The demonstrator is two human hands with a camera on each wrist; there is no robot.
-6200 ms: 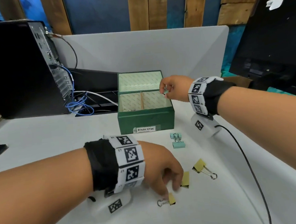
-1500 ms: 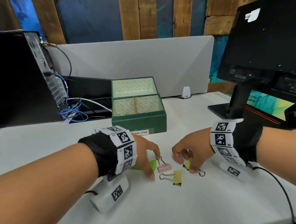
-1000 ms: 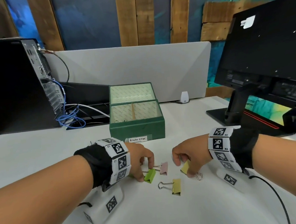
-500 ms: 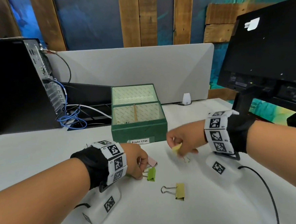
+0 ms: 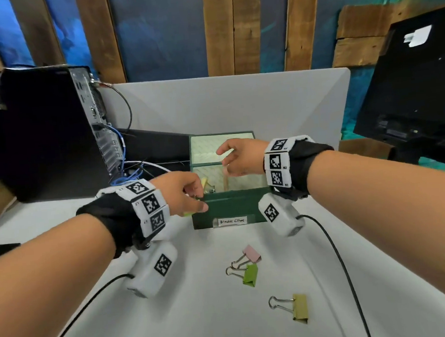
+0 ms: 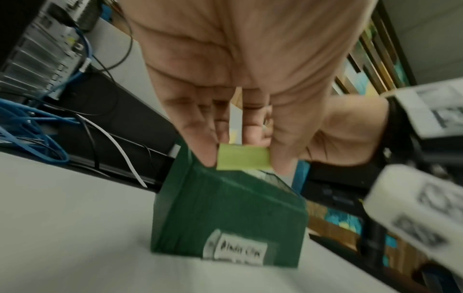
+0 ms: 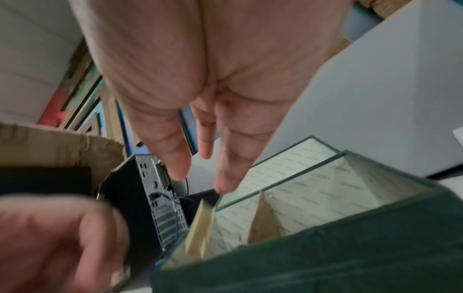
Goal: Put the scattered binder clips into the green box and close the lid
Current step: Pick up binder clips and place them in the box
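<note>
The green box [image 5: 232,207] stands with its lid [image 5: 222,147] tipped open at the back. My right hand [image 5: 224,159] hovers over the box with fingers spread and nothing in them. Under it a blurred yellow clip [image 7: 200,228] sits in the mouth of the left compartment. My left hand [image 5: 200,199] is at the box's front left corner and pinches a light green clip [image 6: 243,159] between thumb and fingers. Nearer me on the table lie a pink clip [image 5: 251,253], a green clip [image 5: 250,274] and a yellow clip [image 5: 299,307].
A black computer tower [image 5: 42,133] with blue cables [image 5: 127,175] stands left of the box. A monitor [image 5: 416,89] is at the right and a grey divider panel [image 5: 238,104] behind. Black wrist cables [image 5: 335,252] trail across the white table [image 5: 200,314].
My right hand rose from the box's front to above it and opened, letting go of its yellow clip. My left hand came up from the table to the box corner with a light green clip.
</note>
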